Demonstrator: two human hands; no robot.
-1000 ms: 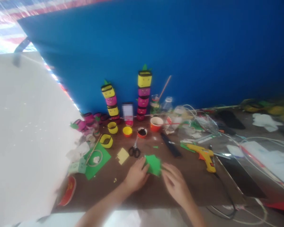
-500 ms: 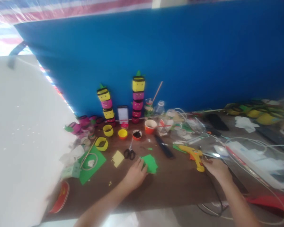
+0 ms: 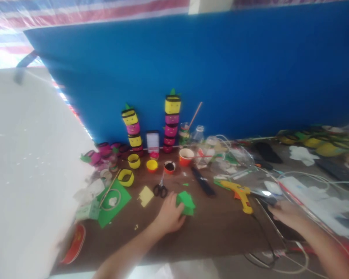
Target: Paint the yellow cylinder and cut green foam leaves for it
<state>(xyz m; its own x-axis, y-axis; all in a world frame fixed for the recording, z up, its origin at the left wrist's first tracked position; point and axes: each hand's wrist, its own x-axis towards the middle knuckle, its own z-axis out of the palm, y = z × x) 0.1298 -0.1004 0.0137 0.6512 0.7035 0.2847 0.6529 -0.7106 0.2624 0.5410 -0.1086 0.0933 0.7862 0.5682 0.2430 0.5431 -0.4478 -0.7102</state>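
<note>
We are seeing a smooth, matt blue panel [image 3: 221, 69], glossy, wrinkled striped plastic sheeting [image 3: 104, 14] and a dull brown tabletop [image 3: 215, 232], its material too blurred to tell. We are finding a flat, matt finish on the green sheet [image 3: 123, 198], like paper or craft foam, while the glue gun [image 3: 241, 190] is showing smooth yellow plastic and the scissors [image 3: 160, 190] are pairing metal blades with dark, plastic-looking handles.

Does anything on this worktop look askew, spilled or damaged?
Slightly: the left face stack leans left, while the taller stack stands nearly upright. Small pale scraps lie loose near the yellow paper, whose edge looks notched. I see no spill, though the picture is blurred.
</note>
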